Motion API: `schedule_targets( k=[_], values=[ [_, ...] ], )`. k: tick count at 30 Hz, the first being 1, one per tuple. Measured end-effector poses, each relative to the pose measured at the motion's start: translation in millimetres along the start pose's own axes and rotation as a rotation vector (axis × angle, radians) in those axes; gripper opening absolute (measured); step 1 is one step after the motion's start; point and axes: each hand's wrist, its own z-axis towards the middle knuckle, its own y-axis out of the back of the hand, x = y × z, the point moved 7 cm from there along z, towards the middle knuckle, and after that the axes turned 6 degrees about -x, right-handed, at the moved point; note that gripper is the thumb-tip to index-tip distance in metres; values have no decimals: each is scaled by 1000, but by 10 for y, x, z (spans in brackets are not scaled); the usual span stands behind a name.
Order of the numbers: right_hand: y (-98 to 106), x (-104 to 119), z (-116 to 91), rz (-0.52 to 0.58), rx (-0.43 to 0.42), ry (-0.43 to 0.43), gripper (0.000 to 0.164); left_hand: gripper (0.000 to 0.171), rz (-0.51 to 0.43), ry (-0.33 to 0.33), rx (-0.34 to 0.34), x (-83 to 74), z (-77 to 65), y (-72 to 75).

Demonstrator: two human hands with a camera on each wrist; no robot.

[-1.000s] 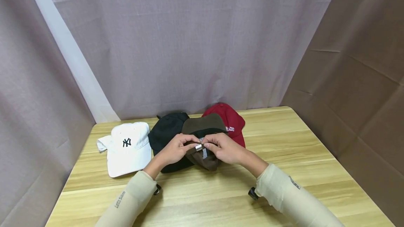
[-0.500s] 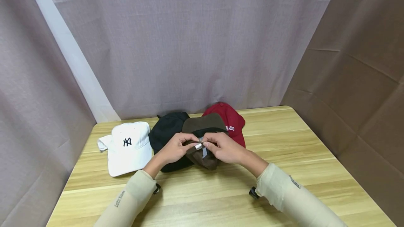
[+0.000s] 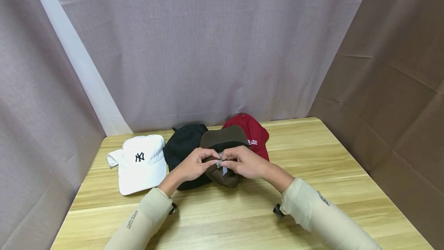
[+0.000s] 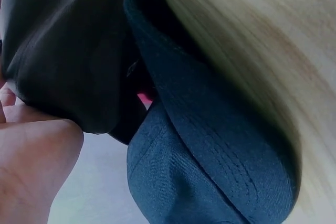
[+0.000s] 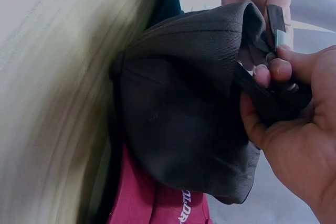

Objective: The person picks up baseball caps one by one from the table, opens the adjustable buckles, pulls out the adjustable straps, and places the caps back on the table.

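A dark brown cap (image 3: 223,136) lies crown down, its brim toward the back and its strap end toward me. From the left, my left hand (image 3: 194,165) pinches the back strap between thumb and fingertips. My right hand (image 3: 248,164) grips the other side of the strap, the fingertips of both hands meeting. In the right wrist view a metal buckle (image 5: 281,39) sits on the strap beside the right thumb, and the crown (image 5: 178,108) hangs toward the table. A pale label shows inside the cap. The left wrist view shows the left hand (image 4: 37,166) at the cap's edge.
Left of the brown cap, and partly behind it, is a black cap (image 3: 184,140). A red cap (image 3: 244,122) with white lettering lies behind on the right. Farther left is a white cap (image 3: 142,173) with a dark logo. Curtains surround the wooden table (image 3: 347,188).
The right thumb has shifted left onto the buckle, which is now mostly covered in the head view. The hands have otherwise barely moved, and the other caps lie as before.
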Motion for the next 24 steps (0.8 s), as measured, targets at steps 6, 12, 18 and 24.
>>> schedule_targets(
  k=[6, 12, 18, 24],
  values=[
    [-1, -8, -11, -6, -27, 3, 19, 15, -2, -15, 21, 2, -11, -16],
    [14, -20, -18, -11, -34, 6, 20, 15, 15, 6, 28, 12, -4, -6],
    [33, -4, -25, -49, -36, 33, 19, 15, 36, 3, 12, 3, -12, 36],
    [21, -41, -70, -16, -22, 19, 21, 15, 23, -11, 15, -1, -14, 34]
  ],
)
